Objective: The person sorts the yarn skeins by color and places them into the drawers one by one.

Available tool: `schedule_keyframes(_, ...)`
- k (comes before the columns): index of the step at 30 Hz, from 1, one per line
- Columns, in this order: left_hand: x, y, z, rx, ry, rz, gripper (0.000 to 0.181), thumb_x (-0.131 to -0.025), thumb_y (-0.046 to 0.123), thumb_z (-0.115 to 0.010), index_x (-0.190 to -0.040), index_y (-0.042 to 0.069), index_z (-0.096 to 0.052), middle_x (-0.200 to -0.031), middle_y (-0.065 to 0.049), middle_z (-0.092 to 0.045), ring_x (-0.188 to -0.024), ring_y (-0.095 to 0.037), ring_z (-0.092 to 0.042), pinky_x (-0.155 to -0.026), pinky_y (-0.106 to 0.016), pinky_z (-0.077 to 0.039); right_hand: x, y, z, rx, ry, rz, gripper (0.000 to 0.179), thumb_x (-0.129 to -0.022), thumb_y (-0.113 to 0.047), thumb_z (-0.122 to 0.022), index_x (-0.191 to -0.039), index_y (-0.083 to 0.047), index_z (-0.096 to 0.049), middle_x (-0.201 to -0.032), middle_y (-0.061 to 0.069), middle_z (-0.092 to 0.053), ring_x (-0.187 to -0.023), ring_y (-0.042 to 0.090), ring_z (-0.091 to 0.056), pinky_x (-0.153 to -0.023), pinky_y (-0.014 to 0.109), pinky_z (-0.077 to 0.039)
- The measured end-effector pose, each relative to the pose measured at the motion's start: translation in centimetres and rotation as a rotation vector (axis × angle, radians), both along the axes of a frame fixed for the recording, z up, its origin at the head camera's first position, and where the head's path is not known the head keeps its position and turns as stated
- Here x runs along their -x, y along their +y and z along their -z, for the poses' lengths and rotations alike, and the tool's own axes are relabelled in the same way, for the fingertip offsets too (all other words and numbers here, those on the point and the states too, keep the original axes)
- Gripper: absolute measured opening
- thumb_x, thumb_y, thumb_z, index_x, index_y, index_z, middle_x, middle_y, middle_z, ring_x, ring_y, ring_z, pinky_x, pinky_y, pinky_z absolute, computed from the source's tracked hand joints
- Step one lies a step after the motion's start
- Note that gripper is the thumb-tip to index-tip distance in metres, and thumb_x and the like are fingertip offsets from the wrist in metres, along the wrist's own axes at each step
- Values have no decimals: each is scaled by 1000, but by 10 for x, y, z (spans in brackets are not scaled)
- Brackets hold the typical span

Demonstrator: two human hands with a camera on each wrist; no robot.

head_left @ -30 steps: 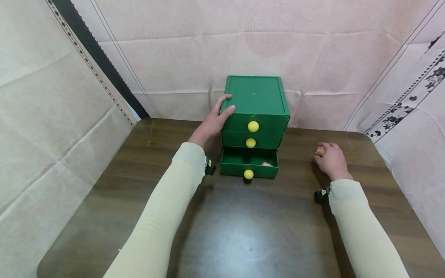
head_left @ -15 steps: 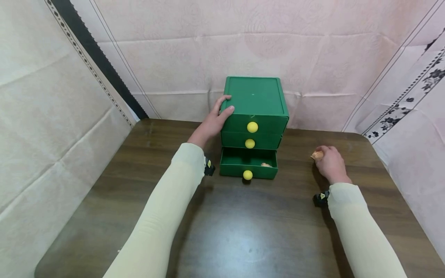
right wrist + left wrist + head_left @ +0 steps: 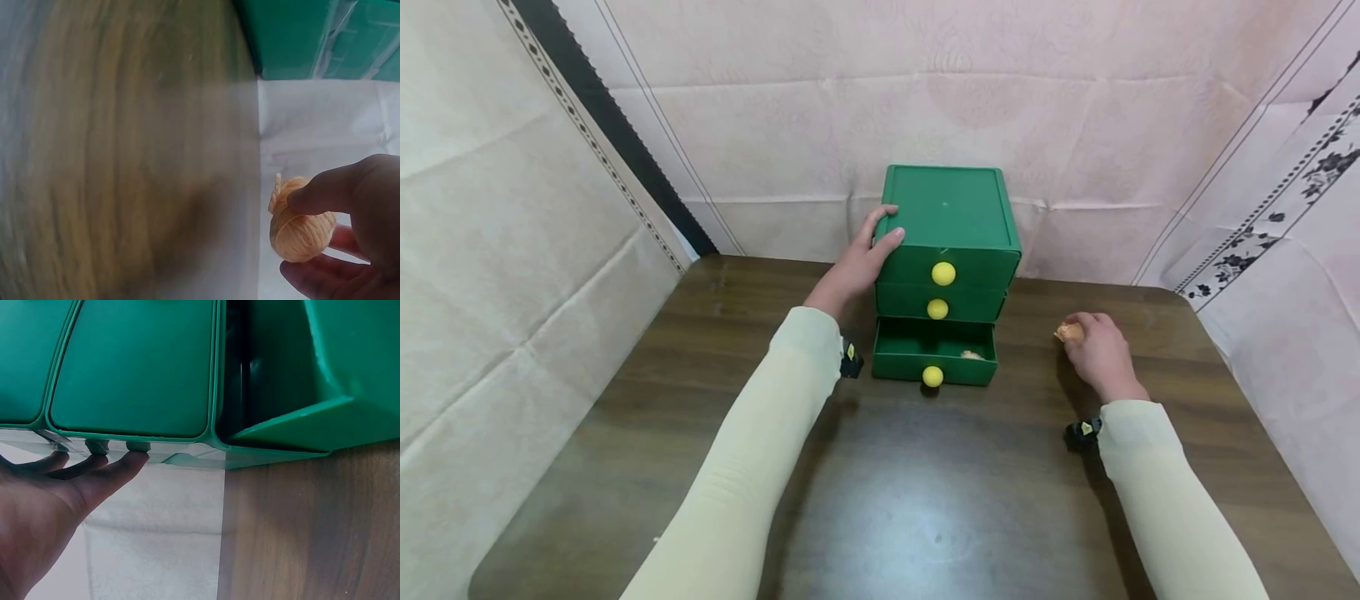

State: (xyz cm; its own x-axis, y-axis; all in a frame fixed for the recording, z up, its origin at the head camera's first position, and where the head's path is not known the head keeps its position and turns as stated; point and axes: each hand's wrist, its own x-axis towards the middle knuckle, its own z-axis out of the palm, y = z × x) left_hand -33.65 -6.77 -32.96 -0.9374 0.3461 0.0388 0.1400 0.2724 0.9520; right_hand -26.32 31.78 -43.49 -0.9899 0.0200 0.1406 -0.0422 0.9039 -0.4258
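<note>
A green drawer cabinet [image 3: 947,208] with yellow round knobs stands at the table's back. Its bottom drawer [image 3: 898,364] is pulled out, with a small peach-coloured thing [image 3: 972,355] lying inside at the right. My left hand [image 3: 859,262] rests against the cabinet's left side and top edge. In the left wrist view its fingers [image 3: 115,475] touch the side wall. My right hand [image 3: 1102,354], right of the cabinet, pinches a small peach ball of yarn [image 3: 303,228] between thumb and fingers. A short strand end sticks out from the ball.
The brown wooden table [image 3: 880,500] spreads out in front of the cabinet. Pale cloth [image 3: 760,142] hangs behind and on both sides. The opened drawer juts out toward the front, its yellow knob [image 3: 932,377] foremost.
My right hand has drawn left toward the cabinet, carrying the ball of yarn. The left hand keeps its place on the cabinet.
</note>
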Motion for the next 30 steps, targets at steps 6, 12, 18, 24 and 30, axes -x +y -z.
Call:
schedule_keyframes(6, 8, 2, 7, -12, 45, -5, 52, -95, 63, -43, -141, 49, -24, -156, -3, -19, -135, -28, -34, -110, -52, -33, -2, -8, -7, -4, 43, -9, 35, -91, -10, -59, -125, -1, -55, -129, 30, -46, -109, 49, -49, -91, 64, -39)
schedule_keyframes(12, 6, 2, 6, -8, 34, -5, 51, -96, 61, -43, -142, 48, -24, -157, -2, -18, -136, -28, -33, -111, -52, -31, -8, -18, -11, 15, 34, -28, 36, -92, -10, -60, -127, -2, -55, -133, 28, -44, -111, 47, -49, -93, 64, -40)
schedule_keyframes(18, -10, 1, -10, 8, -11, 6, 52, -100, 49, -42, -147, 39, -22, -158, -6, -16, -138, -30, -31, -112, -51, -30, -16, -29, -13, 22, 41, -48, 37, -91, -10, -61, -127, -2, -55, -135, 27, -44, -112, 45, -50, -94, 64, -41)
schedule_keyframes(24, -19, 1, -19, 17, -9, 17, 54, -102, 44, -41, -150, 33, -19, -158, -8, -15, -138, -31, -31, -112, -52, -31, -21, -39, -17, 28, 60, -61, 38, -90, -10, -63, -127, -3, -55, -134, 24, -46, -110, 44, -51, -92, 62, -43)
schedule_keyframes(30, -12, 1, -12, 22, -3, -1, 52, -100, 49, -42, -147, 39, -21, -159, -5, -15, -140, -30, -29, -112, -52, -29, -26, -48, -23, 30, 85, -84, 37, -91, -11, -63, -127, -6, -56, -135, 23, -47, -110, 42, -53, -93, 62, -44)
